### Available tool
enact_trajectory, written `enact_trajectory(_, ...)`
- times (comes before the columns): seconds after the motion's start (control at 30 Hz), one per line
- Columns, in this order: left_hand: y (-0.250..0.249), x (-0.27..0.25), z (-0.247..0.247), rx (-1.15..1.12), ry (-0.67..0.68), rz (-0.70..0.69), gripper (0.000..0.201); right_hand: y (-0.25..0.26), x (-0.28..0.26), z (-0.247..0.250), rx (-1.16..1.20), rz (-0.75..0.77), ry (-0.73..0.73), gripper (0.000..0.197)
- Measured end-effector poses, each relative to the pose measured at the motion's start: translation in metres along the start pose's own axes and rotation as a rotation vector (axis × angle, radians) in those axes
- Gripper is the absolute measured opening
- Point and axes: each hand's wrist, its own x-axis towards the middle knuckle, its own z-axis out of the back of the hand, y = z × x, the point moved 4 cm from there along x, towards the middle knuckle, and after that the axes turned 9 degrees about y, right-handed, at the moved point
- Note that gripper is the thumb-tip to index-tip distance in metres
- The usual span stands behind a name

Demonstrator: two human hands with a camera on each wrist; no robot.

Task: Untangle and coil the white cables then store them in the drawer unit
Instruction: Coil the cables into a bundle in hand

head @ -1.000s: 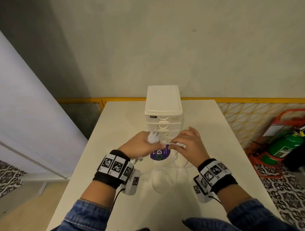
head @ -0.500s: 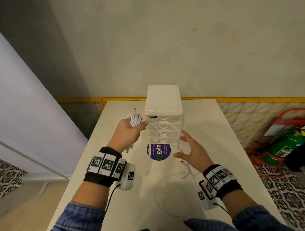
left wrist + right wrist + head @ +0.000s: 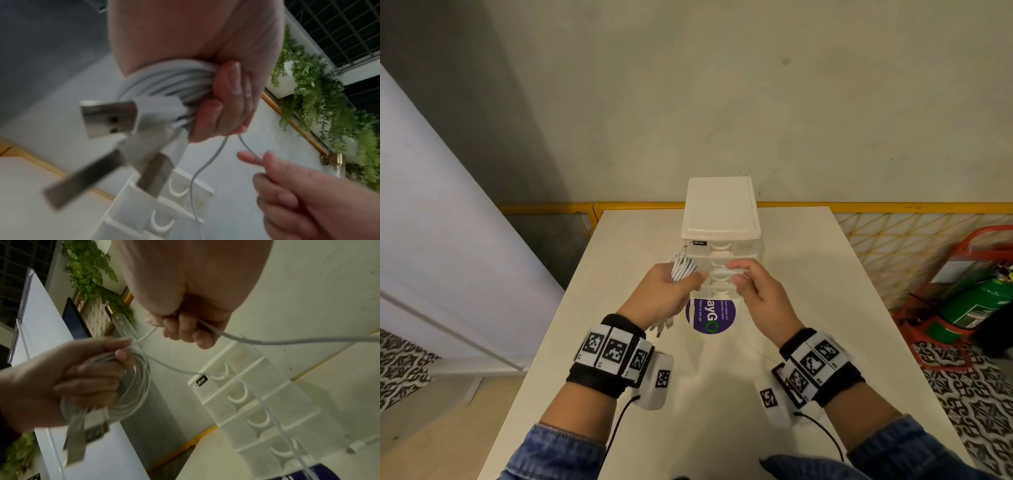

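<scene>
A white drawer unit (image 3: 720, 219) with several shut drawers stands at the middle of the white table (image 3: 808, 274). My left hand (image 3: 671, 291) grips a coil of white cables (image 3: 683, 270) just left of the drawer fronts. The left wrist view shows the coil (image 3: 164, 78) under curled fingers, with USB plugs (image 3: 109, 118) sticking out. My right hand (image 3: 753, 287) is in front of the drawers, fingers (image 3: 185, 331) curled round a loose cable strand (image 3: 267, 341) that runs from the coil (image 3: 133, 386). Another strand (image 3: 197, 170) hangs down across the drawer fronts.
A round purple sticker (image 3: 710, 315) lies on the table below my hands. A green fire extinguisher (image 3: 976, 305) in a red stand sits on the floor to the right. A yellow mesh fence (image 3: 893, 233) runs behind the table, and a white panel (image 3: 448, 240) leans at left.
My left hand has come down and right with the coil, toward the drawer fronts. My right hand was open over the table and has risen and closed on the loose strand.
</scene>
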Motion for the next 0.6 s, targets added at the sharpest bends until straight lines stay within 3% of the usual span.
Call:
enact_trajectory(0.07,0.003,-0.003,-0.007,-0.039,0.079,-0.003,0.029,0.003,0.007,0.003,-0.088,0.023,0.036,0.031)
enact_trajectory(0.2,-0.003,-0.006,-0.02,-0.205,0.224,-0.048,0.028,-0.002,0.008,-0.011,-0.219,0.101,0.246,0.043)
enact_trajectory(0.33,-0.005,-0.006,-0.02,-0.251,0.248,-0.069,0.028,0.0,0.002,-0.02,0.117,-0.048,0.337,0.026)
enact_trajectory(0.4,-0.004,-0.006,-0.019,-0.242,0.226,-0.066,0.028,-0.001,0.001,-0.019,0.121,-0.061,0.302,0.023)
enact_trajectory(0.6,0.006,-0.006,-0.021,-0.145,0.254,0.002,0.027,0.015,0.009,0.002,0.058,0.038,0.011,0.015)
